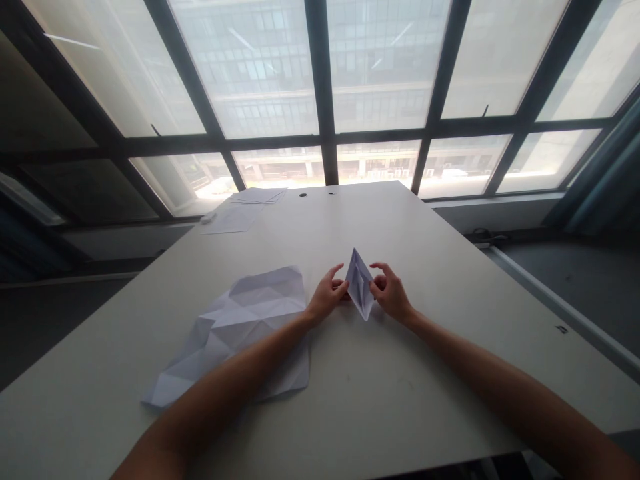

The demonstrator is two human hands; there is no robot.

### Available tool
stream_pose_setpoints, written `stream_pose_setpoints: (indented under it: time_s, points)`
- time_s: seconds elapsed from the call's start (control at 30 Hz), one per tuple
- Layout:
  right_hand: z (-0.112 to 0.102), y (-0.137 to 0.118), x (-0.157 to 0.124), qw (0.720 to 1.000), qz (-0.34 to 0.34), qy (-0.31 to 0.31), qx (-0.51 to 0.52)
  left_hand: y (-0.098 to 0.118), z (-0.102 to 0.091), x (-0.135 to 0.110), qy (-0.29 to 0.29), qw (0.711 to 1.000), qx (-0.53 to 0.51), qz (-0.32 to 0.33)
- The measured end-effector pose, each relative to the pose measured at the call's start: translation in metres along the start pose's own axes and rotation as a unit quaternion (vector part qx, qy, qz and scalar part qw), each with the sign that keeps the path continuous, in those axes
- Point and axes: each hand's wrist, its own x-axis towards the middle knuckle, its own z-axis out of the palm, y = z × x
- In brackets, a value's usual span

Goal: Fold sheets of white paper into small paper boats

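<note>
left hand (327,297): pinching left edge of folded paper (360,283)
right hand (393,293): pinching its right edge
folded paper: small pointed shape, held upright between both hands, just above counter (400,220) middle
creased sheet (240,330): flat on counter, under left forearm
loose sheets (245,207): far left corner

The folded model (360,285) is thin white paper, matt, with sharp creases. The larger sheet (240,333) is the same paper, heavily creased. The desk (400,387) looks smooth, pale, matt laminate. Window panes (260,60) are glass.
</note>
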Motion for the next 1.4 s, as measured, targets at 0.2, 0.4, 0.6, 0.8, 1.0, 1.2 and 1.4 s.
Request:
stream_pose_setpoints:
  time_s: [0.2, 0.4, 0.6, 0.8, 1.0, 1.2, 1.4]
  points:
    - [-0.001, 0.011, 0.002, 0.997, 0.007, -0.008, -0.07, -0.005, -0.007, 0.003, 0.036, 0.991, 0.125, 0.044]
    - [-0.004, 0.016, 0.005, 0.993, 0.01, -0.039, -0.108, -0.005, -0.016, 0.006, 0.081, 0.953, 0.262, 0.131]
    - [-0.006, 0.016, 0.007, 0.993, 0.004, -0.064, -0.101, -0.01, -0.018, 0.008, 0.029, 0.94, 0.301, 0.156]
    - [-0.006, 0.016, 0.007, 0.992, 0.001, -0.07, -0.102, -0.009, -0.021, 0.011, 0.059, 0.926, 0.356, 0.11]
    - [-0.007, 0.017, 0.007, 0.994, 0.0, -0.078, -0.073, -0.003, -0.018, 0.008, 0.031, 0.946, 0.317, 0.054]
    - [-0.004, 0.015, 0.007, 0.997, 0.031, -0.063, 0.037, -0.004, -0.012, 0.006, 0.051, 0.983, 0.169, 0.043]
    - [0.0, 0.008, 0.007, 0.984, 0.076, -0.052, 0.152, -0.001, -0.006, 0.005, -0.057, 0.996, 0.065, 0.004]
